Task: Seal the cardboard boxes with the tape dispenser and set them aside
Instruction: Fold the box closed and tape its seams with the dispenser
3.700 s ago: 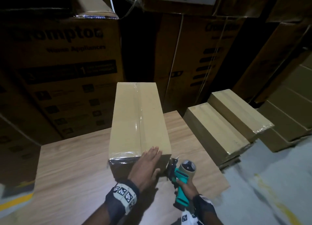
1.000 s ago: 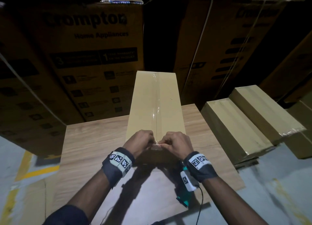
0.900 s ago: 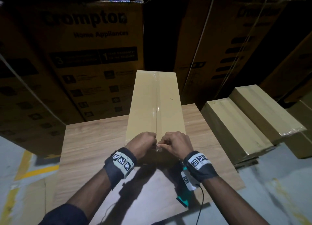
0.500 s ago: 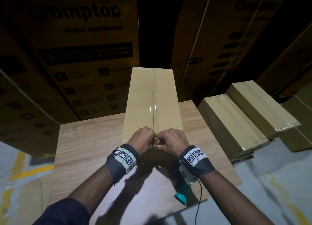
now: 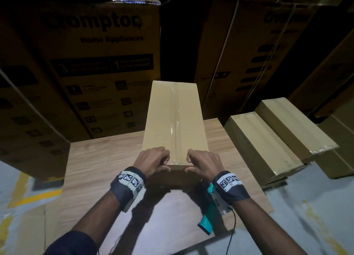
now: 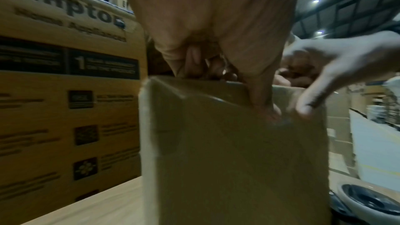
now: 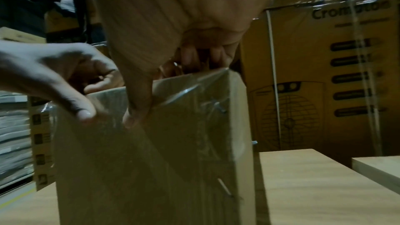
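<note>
A long cardboard box [image 5: 175, 120] lies on the wooden table [image 5: 99, 164], with clear tape along its top seam and over the near end. My left hand [image 5: 161, 162] and right hand [image 5: 195, 164] hold the near top edge either side of the seam. Their fingers curl on top and the thumbs press the taped end face. The left wrist view shows my left thumb [image 6: 264, 102] on the box [image 6: 227, 151]. In the right wrist view my right thumb [image 7: 138, 109] presses the tape on the box [image 7: 151, 160]. The teal tape dispenser [image 5: 206, 219] lies on the table under my right wrist.
Two taped boxes [image 5: 262, 145] [image 5: 295, 124] lie side by side just right of the table. Tall printed cartons [image 5: 99, 63] form a wall behind the table. Grey floor with yellow lines [image 5: 19, 193] shows at the left; the table's near edge is close to my arms.
Earlier my right hand held the dispenser; it now lies on the table. My hands met at the seam's near end and have since slid apart along the edge.
</note>
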`<act>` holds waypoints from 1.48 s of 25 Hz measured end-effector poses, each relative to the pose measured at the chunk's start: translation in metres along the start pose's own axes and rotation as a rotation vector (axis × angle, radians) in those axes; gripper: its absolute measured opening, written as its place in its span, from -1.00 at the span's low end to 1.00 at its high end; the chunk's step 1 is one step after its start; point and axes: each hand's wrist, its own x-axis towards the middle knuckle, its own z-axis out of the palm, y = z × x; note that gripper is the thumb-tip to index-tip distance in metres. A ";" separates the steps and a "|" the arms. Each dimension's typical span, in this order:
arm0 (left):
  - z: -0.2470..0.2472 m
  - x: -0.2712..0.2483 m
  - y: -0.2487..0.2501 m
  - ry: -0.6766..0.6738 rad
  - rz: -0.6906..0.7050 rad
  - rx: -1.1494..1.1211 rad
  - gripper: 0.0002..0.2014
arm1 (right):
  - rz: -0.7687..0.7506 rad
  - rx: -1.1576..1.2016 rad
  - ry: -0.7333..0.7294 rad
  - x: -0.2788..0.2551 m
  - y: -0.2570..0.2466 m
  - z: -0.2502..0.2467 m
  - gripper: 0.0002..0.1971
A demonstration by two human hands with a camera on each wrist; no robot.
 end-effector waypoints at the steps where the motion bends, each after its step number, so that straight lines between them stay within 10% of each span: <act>1: -0.004 -0.006 -0.013 0.002 -0.012 0.003 -0.63 | 0.038 0.004 0.018 -0.005 0.011 0.001 -0.55; 18: -0.008 -0.029 -0.065 -0.029 0.000 -0.081 -0.57 | -0.111 -0.011 -0.177 -0.018 0.042 -0.013 -0.58; 37: 0.037 -0.190 -0.060 0.053 0.088 -0.459 -0.74 | -0.357 0.042 -0.299 -0.094 -0.016 0.001 -0.54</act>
